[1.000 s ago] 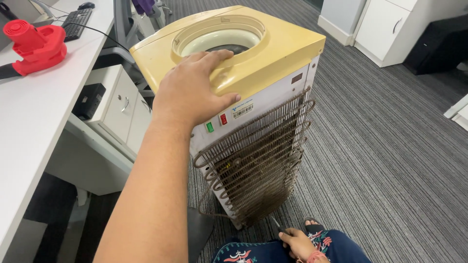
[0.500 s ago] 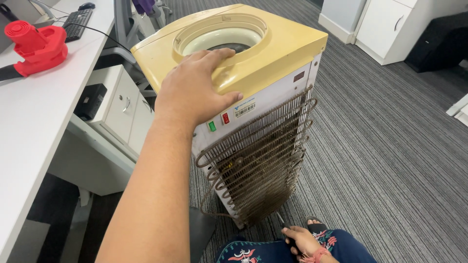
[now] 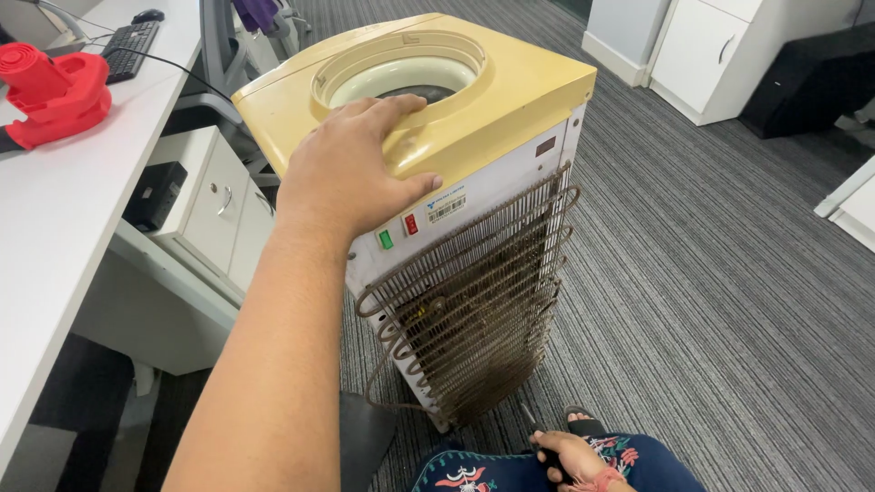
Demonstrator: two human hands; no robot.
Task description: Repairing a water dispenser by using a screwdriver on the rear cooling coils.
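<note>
**One hand on the dispenser top, the other low by the knee**

Two hands are seen. The left hand (image 3: pixel 351 169) is laid flat, fingers spread, on the yellowed top of the water dispenser (image 3: pixel 474 228), just beside its round bottle well (image 3: pixel 401 77). The dispenser stands directly ahead on the grey carpet (image 3: pixel 711 301), its long axis roughly upright and leaning slightly, with the dusty condenser coil (image 3: pixel 465 310) turned toward the wearer. The right hand (image 3: pixel 570 456) is held low at the patterned trouser leg (image 3: pixel 492 474), fingers curled; whether anything is pinched cannot be told. The left hand is plainly the nearer. A white desk (image 3: pixel 64 228) with a red blower (image 3: pixel 50 96) is at the left.
</note>
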